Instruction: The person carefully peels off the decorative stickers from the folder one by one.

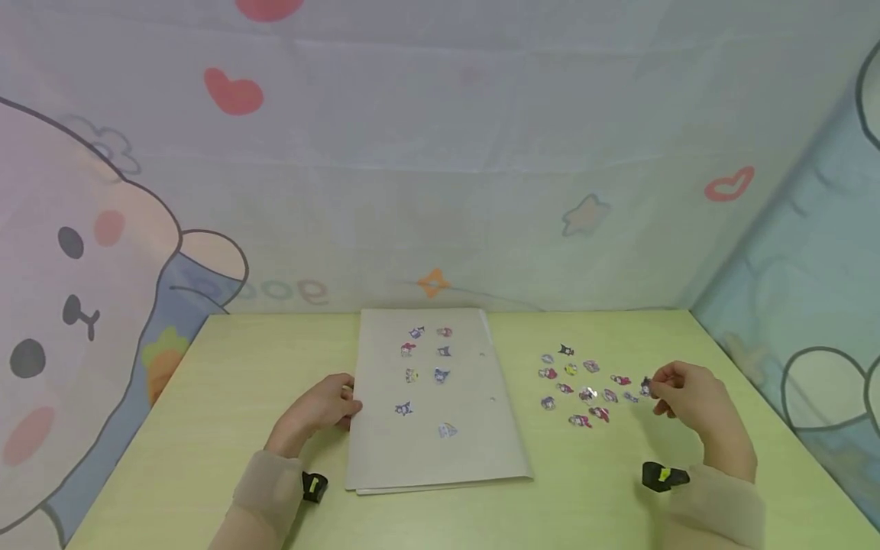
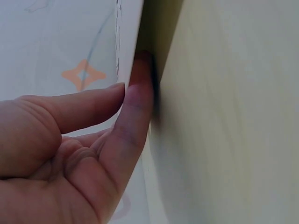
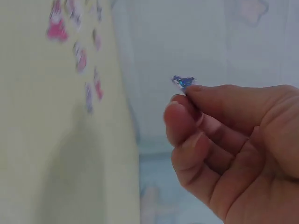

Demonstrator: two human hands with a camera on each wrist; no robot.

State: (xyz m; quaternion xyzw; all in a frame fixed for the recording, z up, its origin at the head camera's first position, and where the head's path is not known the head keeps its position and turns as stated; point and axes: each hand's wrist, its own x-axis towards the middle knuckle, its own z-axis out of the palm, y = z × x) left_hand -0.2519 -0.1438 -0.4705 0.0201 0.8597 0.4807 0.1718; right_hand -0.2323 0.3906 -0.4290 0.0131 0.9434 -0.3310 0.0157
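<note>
A white sheet of paper (image 1: 426, 458) lies on the table, several cartoon stickers (image 1: 441, 375) spread over its face and a second layer showing at its bottom edge. My left hand (image 1: 328, 401) pinches its left edge. In the left wrist view the thumb of the left hand (image 2: 84, 140) meets the paper's edge, with a finger tucked underneath. Between thumb and fingertips, my right hand (image 1: 690, 397) holds a small sticker (image 1: 645, 386) above the table's right side. Up close, this sticker (image 3: 184, 82) is shiny blue-purple, its lower part hidden by the right hand (image 3: 229, 144).
Loose stickers (image 1: 587, 395) in pink, purple and yellow lie scattered on the pale yellow table (image 1: 577, 481), between the paper and my right hand. A printed cloth (image 1: 412, 153) hangs behind the table's back edge. Black wrist devices (image 1: 664, 476) sit by both sleeves.
</note>
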